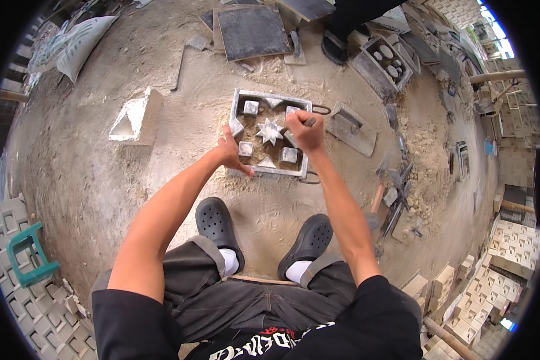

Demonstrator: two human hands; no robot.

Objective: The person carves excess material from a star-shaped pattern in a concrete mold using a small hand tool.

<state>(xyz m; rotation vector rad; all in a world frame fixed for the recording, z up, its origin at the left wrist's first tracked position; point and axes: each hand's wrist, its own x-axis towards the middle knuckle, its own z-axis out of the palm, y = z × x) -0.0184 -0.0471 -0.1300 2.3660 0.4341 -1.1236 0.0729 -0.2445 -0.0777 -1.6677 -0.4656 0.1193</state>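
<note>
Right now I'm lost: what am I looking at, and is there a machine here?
No machine holds anything: these are a person's two bare hands. The single picture comes from a wide camera on their head, looking down, which bends straight edges.

On the sandy ground sits a grey frame with small blocks and a star-shaped piece inside. The left hand rests against its left side. The right hand has its fingers closed around something small and dark, mostly hidden.

Nearby lie a pale hollowed block on the left and a flat tool with a handle on the right.
</note>
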